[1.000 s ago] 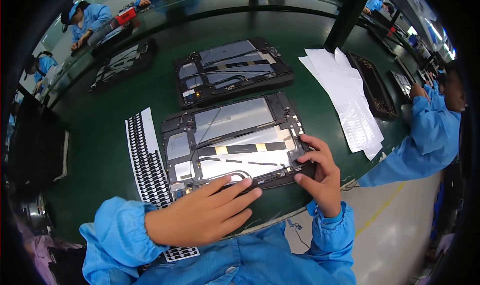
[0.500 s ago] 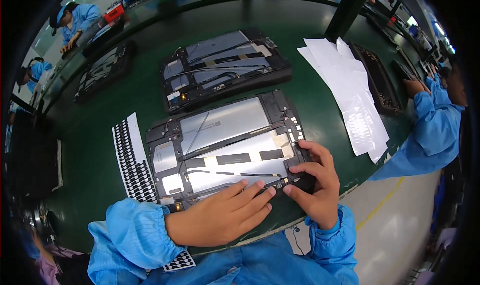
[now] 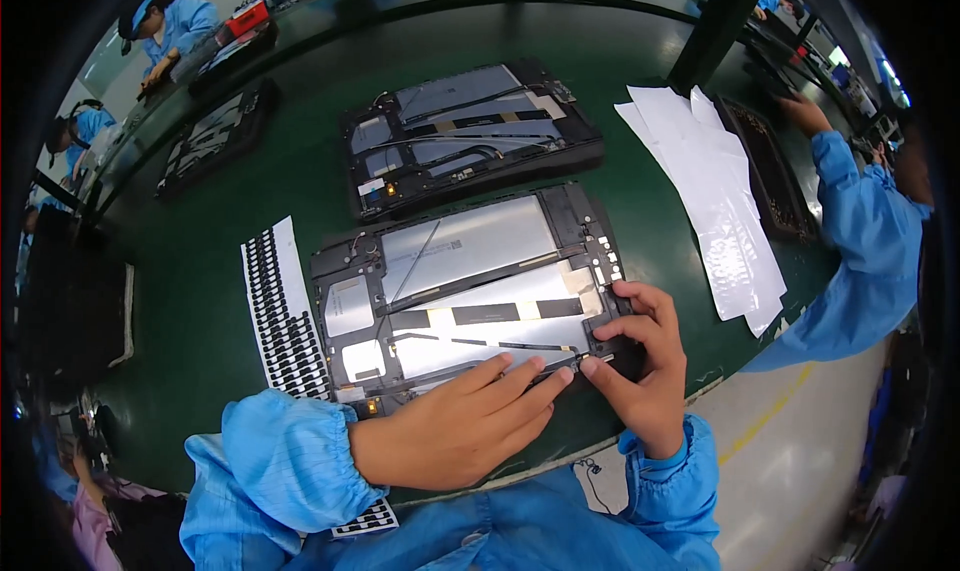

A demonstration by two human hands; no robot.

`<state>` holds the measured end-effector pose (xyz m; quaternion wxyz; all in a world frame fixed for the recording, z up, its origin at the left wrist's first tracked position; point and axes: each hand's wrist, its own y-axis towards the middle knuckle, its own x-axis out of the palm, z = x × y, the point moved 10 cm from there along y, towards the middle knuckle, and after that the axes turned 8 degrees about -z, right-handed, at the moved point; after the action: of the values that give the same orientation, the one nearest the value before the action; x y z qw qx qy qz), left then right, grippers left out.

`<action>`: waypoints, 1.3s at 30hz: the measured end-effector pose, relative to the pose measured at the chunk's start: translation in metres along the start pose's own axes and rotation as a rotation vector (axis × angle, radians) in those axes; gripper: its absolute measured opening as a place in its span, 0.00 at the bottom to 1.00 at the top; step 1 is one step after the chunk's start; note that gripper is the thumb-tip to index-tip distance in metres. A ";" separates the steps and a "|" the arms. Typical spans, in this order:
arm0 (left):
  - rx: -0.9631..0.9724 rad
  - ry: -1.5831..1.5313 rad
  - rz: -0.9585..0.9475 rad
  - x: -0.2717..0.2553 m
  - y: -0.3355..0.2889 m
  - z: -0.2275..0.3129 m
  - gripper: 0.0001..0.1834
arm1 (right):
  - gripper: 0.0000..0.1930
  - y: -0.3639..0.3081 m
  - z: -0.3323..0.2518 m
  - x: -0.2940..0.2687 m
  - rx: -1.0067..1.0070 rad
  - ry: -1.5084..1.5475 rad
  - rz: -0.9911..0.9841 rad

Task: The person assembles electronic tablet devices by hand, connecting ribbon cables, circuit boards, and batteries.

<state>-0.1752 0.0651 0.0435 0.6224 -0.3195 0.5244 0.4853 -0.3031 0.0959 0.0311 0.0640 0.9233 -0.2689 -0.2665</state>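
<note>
An opened tablet point(image 3: 470, 241) lies face down in front of me, its silver batteries, black tapes and cables bare. My left hand point(image 3: 460, 426) stretches flat across its near edge, open, with the fingertips by the near right corner. At the right edge my right hand point(image 3: 650, 376) has its fingers bent and apart. Its index finger touches the rim, another finger rests on a black part, and the thumb meets the corner close to my left fingertips. Whatever small part lies under those fingertips is hidden. A white sheet of black stickers point(image 3: 285, 311) lies left of the tablet.
Behind it sits a second opened tablet point(image 3: 470, 136), and a third opened tablet point(image 3: 215, 136) lies far left. White sheets point(image 3: 705, 206) and a dark tray of small parts point(image 3: 765, 166) are on the right. A co-worker's sleeve point(image 3: 850, 211) reaches in there. A green post point(image 3: 720, 31) rises behind.
The whole view has shifted slightly, so the bench things sit further right. My hands keep nearly the same place on the tablet. The co-worker's arm at the right now reaches further out.
</note>
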 end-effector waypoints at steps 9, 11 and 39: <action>-0.217 -0.142 0.113 -0.046 -0.041 -0.015 0.34 | 0.20 -0.005 0.029 -0.015 0.062 0.250 0.115; -0.502 -0.072 0.333 -0.060 -0.093 -0.048 0.35 | 0.20 -0.010 0.027 -0.024 0.055 -0.106 0.138; -0.574 -1.120 2.106 -0.014 -0.346 -0.026 0.24 | 0.15 0.145 -0.107 0.182 -0.180 0.549 -0.547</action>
<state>0.1407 -0.0743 0.0118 -0.0271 0.3875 0.0608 0.9195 -0.1839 -0.1257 0.0771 0.1408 0.9885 0.0384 -0.0394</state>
